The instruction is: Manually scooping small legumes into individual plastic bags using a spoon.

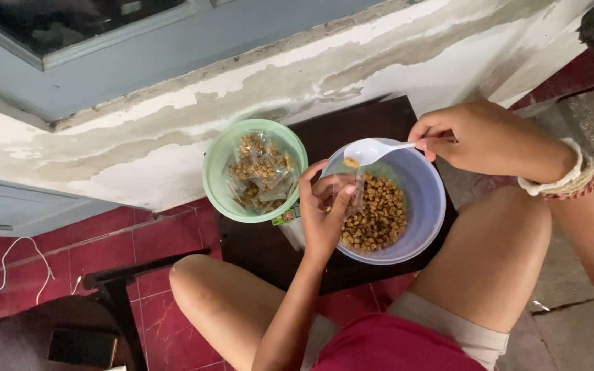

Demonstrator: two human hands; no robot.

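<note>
The clear little bag (353, 196) in my left hand (326, 209) is hard to make out against the two bowls. The blue bowl (426, 206) of brown nuts (378, 216) sits on a dark stool (352, 127); the green bowl (216, 180) to its left holds filled packets (259, 172), too heaped to count. My left fingers pinch the bag open over the blue bowl. My right hand (482, 137) grips one white spoon (372, 151), loaded, at the bag's mouth.
</note>
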